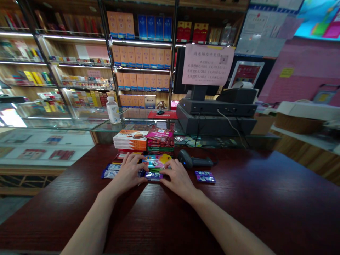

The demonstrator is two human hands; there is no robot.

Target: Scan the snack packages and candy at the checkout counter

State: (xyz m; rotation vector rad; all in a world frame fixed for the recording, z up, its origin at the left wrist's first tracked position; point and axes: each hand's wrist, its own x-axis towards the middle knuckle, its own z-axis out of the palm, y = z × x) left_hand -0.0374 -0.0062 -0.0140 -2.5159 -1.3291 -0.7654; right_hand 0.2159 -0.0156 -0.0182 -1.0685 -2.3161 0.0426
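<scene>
Left hand (129, 173) and right hand (178, 179) rest close together, not quite touching, on small shiny packets (153, 176). It is hard to tell if they grip. Blue packets (110, 172) lie past the left hand, and a barcode scanner (195, 160) sits past the right hand, on a dark wood counter (66, 209).

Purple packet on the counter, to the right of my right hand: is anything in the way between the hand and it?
Nothing visible. Only the dark wood counter lies between the right hand and the purple packet. The barcode scanner lies further back, behind that path.
</scene>
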